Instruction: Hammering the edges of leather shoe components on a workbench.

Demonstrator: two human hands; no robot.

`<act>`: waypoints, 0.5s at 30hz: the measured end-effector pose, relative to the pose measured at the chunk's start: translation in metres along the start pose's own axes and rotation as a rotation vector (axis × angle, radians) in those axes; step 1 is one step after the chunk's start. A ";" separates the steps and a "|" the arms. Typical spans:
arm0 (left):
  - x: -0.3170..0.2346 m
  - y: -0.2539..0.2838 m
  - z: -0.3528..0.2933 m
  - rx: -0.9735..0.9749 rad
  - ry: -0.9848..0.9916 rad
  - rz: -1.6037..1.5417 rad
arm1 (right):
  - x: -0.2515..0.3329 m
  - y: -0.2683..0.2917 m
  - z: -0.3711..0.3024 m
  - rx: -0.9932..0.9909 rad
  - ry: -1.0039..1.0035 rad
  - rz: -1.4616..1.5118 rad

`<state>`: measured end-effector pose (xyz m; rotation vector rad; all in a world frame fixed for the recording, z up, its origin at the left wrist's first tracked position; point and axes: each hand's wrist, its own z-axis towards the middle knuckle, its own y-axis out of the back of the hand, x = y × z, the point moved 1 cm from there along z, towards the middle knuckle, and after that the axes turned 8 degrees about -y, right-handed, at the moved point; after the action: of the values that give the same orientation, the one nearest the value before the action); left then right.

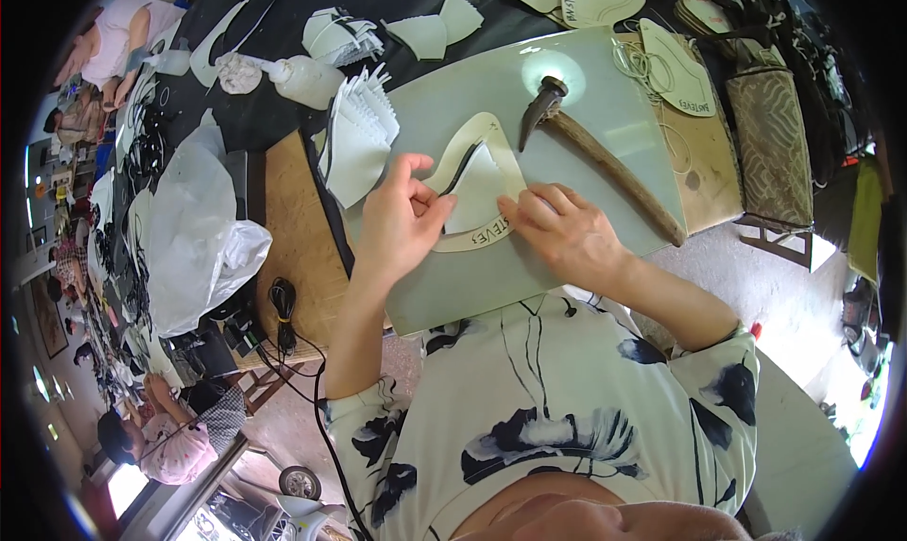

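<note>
The cream template lies on the pale green surface, with a white piece over its middle; a black strip runs along the left edge of this piece; the left hand is half curled, its thumb near the strip; the right hand rests bent fingers on the template's right side; whether either grasps, I cannot tell.

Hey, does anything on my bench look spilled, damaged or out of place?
Mainly the white bottle beyond your left hand: it seems to lie on its side rather than stand, nozzle toward a lumpy whitish wad. I see no spill.
</note>
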<state>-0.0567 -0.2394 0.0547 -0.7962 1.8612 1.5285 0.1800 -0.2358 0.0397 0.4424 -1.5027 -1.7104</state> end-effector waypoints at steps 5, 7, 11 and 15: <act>0.018 0.001 0.001 -0.009 0.036 -0.207 | 0.001 0.001 0.002 -0.015 0.020 -0.017; 0.017 0.002 0.001 -0.004 0.045 -0.199 | 0.001 0.002 0.003 -0.015 0.022 -0.015; 0.010 0.003 0.005 0.021 0.092 -0.165 | 0.000 0.002 0.004 0.000 0.015 -0.020; 0.007 0.000 0.002 0.027 0.051 -0.049 | 0.001 0.004 0.004 0.013 0.022 -0.020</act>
<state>-0.0613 -0.2381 0.0486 -0.8697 1.8807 1.4629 0.1779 -0.2339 0.0449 0.4835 -1.4993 -1.7067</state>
